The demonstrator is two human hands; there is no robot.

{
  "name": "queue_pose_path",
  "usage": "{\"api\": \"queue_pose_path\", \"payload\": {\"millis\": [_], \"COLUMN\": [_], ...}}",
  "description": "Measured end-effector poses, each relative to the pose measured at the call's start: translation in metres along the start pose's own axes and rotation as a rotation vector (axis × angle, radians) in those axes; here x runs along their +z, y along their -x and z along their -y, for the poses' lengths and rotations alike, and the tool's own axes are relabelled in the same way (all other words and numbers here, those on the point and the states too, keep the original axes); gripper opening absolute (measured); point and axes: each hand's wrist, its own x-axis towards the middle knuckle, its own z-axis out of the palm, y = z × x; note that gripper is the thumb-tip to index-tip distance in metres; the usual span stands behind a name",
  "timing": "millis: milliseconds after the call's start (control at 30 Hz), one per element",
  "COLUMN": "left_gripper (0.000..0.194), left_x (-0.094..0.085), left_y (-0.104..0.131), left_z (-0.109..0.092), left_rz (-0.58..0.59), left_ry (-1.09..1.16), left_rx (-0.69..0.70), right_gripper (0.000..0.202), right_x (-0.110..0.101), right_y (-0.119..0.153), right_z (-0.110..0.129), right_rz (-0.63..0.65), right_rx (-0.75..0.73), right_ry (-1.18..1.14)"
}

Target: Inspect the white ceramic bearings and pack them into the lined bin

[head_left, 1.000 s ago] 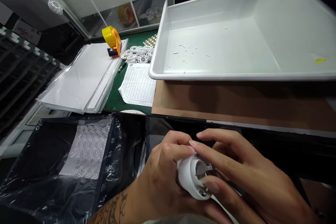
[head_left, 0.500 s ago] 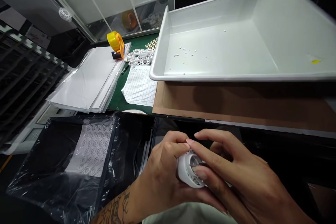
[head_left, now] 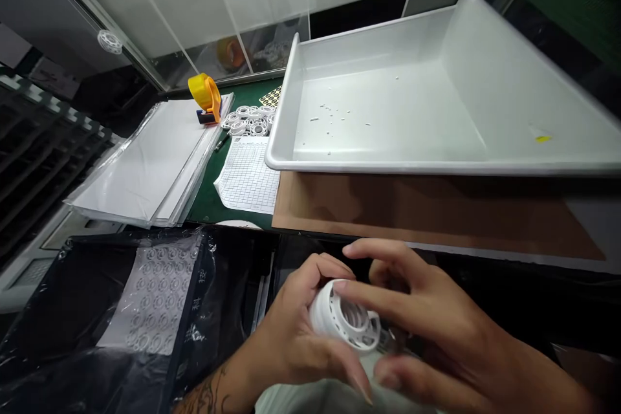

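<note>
My left hand (head_left: pixel 295 330) is wrapped round a stack of white plastic bearing cages (head_left: pixel 330 320), ring-shaped with pockets about the rim. Its open end is turned up and to the right, and one cage (head_left: pixel 371 330) sits tilted at the near right edge. My right hand (head_left: pixel 431 317) is close on the right, its index fingertip on the stack's top rim and its thumb apart below. Between its fingers shows a small shiny metal tool (head_left: pixel 395 339), blurred and partly hidden, so its exact kind is unclear.
A large white tray (head_left: pixel 378 165) with small white scraps stands on brown cardboard (head_left: pixel 330 207). To its left are loose bearing cages (head_left: pixel 250 121), a gridded paper sheet (head_left: pixel 247 174), a pen (head_left: pixel 222 141), a tape dispenser (head_left: pixel 207 100) and wrapped white sheets (head_left: pixel 140 162). A plastic-covered box (head_left: pixel 191 310) is lower left.
My right thumb and the metal tool have come out of the ring opening, away to the lower right. The stack now faces up more, with a tilted cage at its edge. The view has shifted slightly.
</note>
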Motion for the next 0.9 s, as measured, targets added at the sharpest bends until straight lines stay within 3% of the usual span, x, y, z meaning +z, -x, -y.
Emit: {"api": "queue_pose_path", "payload": {"millis": [100,200,300,400,500,567,633,767,900], "left_gripper": [0.070,0.070,0.073,0.075,0.076,0.079,0.082,0.076,0.071], "left_x": [0.000,0.004,0.009,0.012,0.012,0.011,0.010,0.011,0.015], "left_y": [0.001,0.002,0.001,0.001,0.003,0.004,0.005,0.003,0.001], "left_z": [-0.004,-0.008,-0.011,-0.010,-0.006,-0.005,-0.005,-0.009,-0.014], "left_rz": [-0.025,-0.070,-0.066,-0.015,0.018,0.022,0.032,0.108,0.148], "left_ry": [0.115,0.223,0.308,0.330,0.290,0.222,0.164,0.172,0.215], "left_rx": [-0.051,-0.059,-0.090,-0.082,-0.055,-0.050,-0.056,-0.086,-0.152], "right_gripper": [0.044,0.045,0.047,0.048,0.041,0.025,0.027,0.025,0.026], "right_x": [-0.011,-0.021,-0.025,-0.026,-0.027,-0.027,-0.026,-0.024,-0.023], "right_y": [-0.001,0.006,0.016,0.023,0.021,0.018,0.015,0.017,0.024], "right_z": [-0.034,-0.080,-0.117,-0.129,-0.109,-0.080,-0.048,-0.002,0.011], "right_rz": [-0.160,-0.161,-0.067,-0.026,-0.126,-0.179,-0.191,-0.167,-0.102], "right_rx": [0.146,0.336,0.361,0.317,0.172,0.063,-0.008,-0.028,0.018], "right_ry": [0.299,0.698,0.725,0.719,0.631,0.485,0.349,0.214,0.097]}}
